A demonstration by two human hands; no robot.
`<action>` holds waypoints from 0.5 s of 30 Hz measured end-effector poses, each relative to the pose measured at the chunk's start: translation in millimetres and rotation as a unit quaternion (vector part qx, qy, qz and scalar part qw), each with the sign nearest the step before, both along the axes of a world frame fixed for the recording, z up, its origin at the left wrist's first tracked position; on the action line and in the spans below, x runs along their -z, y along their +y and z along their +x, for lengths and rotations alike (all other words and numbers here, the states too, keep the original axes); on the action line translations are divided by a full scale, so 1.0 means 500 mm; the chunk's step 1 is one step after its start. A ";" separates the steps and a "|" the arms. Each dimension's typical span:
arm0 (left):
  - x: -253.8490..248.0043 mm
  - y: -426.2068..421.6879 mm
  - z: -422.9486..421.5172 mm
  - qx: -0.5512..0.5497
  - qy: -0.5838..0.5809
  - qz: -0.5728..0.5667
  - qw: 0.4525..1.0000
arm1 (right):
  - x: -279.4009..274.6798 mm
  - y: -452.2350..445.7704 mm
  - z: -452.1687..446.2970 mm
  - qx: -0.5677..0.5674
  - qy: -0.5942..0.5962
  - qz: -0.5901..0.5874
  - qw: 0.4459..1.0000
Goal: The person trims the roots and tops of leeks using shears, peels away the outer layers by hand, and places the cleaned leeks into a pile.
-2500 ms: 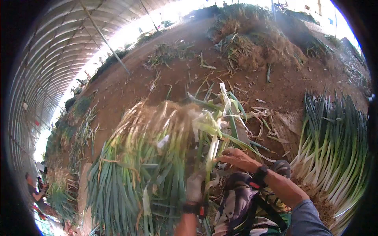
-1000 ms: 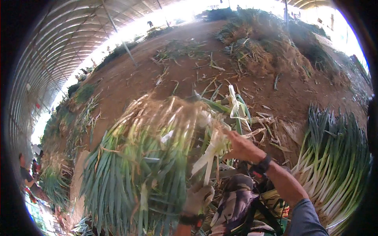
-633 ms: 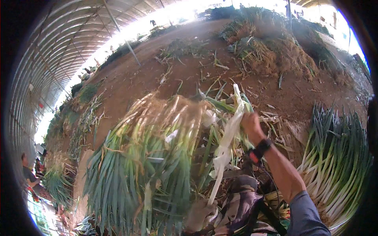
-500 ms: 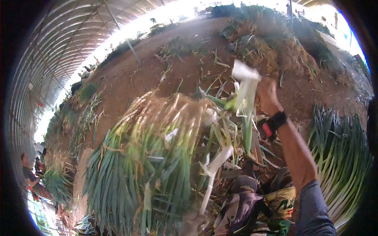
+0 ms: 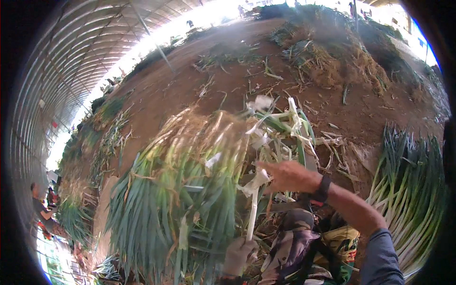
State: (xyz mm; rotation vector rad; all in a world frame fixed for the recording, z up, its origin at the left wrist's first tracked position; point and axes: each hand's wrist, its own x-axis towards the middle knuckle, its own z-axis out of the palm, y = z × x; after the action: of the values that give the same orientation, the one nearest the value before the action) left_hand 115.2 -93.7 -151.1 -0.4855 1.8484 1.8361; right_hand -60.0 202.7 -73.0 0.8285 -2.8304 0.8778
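My left hand (image 5: 240, 256), in a pale glove, grips a green onion (image 5: 252, 216) near the bottom of the view. Its white stalk points upward, with a loose, peeled-back layer of skin (image 5: 256, 183) hanging at the top. My right hand (image 5: 289, 175) is bare, with a dark wristband. Its fingers stretch leftward beside that loose skin, index finger out; whether they touch it is unclear. Just beyond lies a heap of stripped skins and leaves (image 5: 295, 123). Left of my hands, a large pile of green onions (image 5: 175, 204) lies with roots facing away.
Trimmed green onions (image 5: 408, 190) lie in a bundle at the right. Patterned trousers (image 5: 289, 242) and a yellow bag (image 5: 344, 240) are close below. More onion heaps (image 5: 332, 52) rest on the brown soil (image 5: 228, 90). Another person (image 5: 42, 206) sits far left under the curved roof.
My right hand has come down and toward me from above the discard heap, letting go of the strip of skin it held. My left hand still holds the green onion in about the same place.
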 end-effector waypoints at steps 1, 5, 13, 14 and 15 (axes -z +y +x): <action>0.005 0.008 0.000 0.005 0.003 -0.019 1.000 | 0.008 -0.016 0.016 -0.001 -0.015 -0.004 1.000; 0.050 0.020 0.018 0.131 0.271 -0.190 0.935 | 0.073 -0.030 0.035 -0.007 -0.027 0.030 0.999; -0.065 0.051 0.057 0.067 0.019 -0.123 0.990 | 0.019 0.135 -0.047 0.180 0.195 0.221 0.939; -0.046 0.040 0.057 0.074 0.051 -0.128 0.988 | 0.012 0.182 -0.071 0.213 0.207 0.242 0.924; -0.018 0.025 0.056 0.079 0.081 -0.133 0.985 | -0.004 0.201 -0.082 0.243 0.218 0.261 0.908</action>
State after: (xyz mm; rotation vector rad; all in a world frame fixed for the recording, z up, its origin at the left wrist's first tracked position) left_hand 143.5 -81.5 -142.2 -0.2763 2.1911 1.5728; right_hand -100.7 303.2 -71.2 0.2511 -2.6645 -0.1311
